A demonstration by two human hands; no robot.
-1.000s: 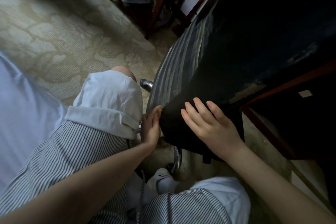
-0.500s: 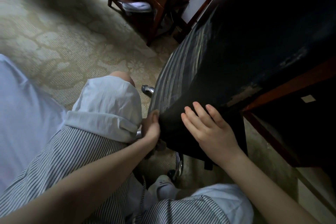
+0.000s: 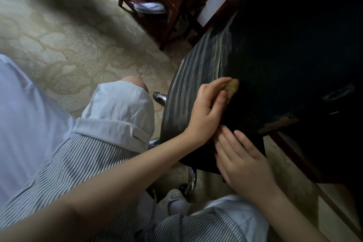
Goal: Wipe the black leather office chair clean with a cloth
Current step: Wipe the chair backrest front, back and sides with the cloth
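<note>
The black leather office chair [image 3: 275, 61] fills the right side, its ribbed, dusty edge [image 3: 188, 88] facing me. My left hand [image 3: 206, 112] lies on that edge and presses a small brownish cloth [image 3: 232, 88] against the leather, fingers stretched over the cloth. My right hand [image 3: 241, 161] rests flat on the lower dark edge of the chair, fingers straight, just below the left hand. Most of the cloth is hidden under the left fingers.
My knees in rolled white-and-striped trousers [image 3: 117, 112] sit left of the chair. A chrome chair leg with a caster [image 3: 191, 180] stands below the seat. A wooden side table [image 3: 167, 2] is behind on patterned carpet [image 3: 59, 41]. A wooden desk edge [image 3: 294, 151] runs along the right.
My left hand has moved up and right from the chair's lower rim onto its ribbed side, with the cloth now showing under its fingers. The right hand stayed on the lower edge.
</note>
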